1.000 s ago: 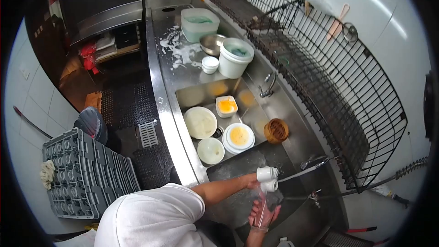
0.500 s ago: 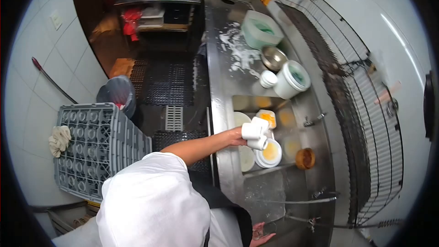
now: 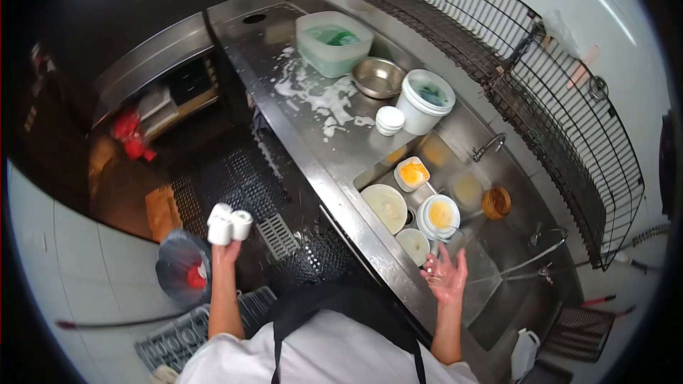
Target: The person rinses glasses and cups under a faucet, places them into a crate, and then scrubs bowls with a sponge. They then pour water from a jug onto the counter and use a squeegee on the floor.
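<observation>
1. Left hand [image 3: 226,253]: fingers closed on white cups [image 3: 230,225], held over the floor beside the bin [image 3: 179,270]; fingers mostly hidden behind the cups.
2. Right hand [image 3: 445,277]: fingers spread open at the sink [image 3: 480,270]; faint clear outline by the fingertips, possibly a glass, hard to make out.

Counter [image 3: 316,156] glossy metal; white cups [image 3: 220,230] smooth; apron [image 3: 327,302] matt cloth.

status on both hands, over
Left hand gripping three white cups, out over floor. Right hand spread at sink, hold unclear. Bowls in sink ahead.
</observation>
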A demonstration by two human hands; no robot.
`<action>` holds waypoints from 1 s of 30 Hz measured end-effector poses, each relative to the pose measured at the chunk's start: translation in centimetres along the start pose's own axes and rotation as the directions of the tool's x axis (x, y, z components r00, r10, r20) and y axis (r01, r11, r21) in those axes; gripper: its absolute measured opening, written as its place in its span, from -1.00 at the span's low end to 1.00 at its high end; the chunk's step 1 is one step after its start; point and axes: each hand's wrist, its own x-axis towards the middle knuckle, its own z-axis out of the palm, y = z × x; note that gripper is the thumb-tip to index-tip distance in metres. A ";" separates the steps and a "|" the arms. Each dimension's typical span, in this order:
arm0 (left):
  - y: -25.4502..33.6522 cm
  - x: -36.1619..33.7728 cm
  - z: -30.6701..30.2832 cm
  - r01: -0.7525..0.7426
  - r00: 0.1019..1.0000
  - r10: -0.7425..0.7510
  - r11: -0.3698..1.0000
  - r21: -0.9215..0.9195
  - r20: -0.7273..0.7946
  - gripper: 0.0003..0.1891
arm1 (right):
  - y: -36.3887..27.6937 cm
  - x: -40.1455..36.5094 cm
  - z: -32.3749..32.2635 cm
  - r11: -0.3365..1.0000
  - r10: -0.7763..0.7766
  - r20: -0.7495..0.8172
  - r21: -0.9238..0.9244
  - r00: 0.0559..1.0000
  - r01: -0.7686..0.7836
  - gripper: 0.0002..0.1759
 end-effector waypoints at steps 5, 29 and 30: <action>5.6 4.5 -11.8 -0.149 0.924 0.149 0.988 0.029 -0.353 -0.72 | 0.2 9.5 5.3 0.968 -0.073 0.002 -0.242 0.997 0.071 -0.35; 22.2 31.7 -19.6 -0.326 0.652 0.281 0.943 0.074 -0.704 -0.69 | -21.0 60.9 55.3 -0.410 -0.710 0.574 -0.808 0.408 0.424 -0.23; 22.1 34.2 -19.3 -0.299 0.674 0.261 0.952 0.068 -0.691 -0.69 | -21.6 63.3 56.8 -0.520 -0.666 0.611 -0.791 0.428 0.322 -0.23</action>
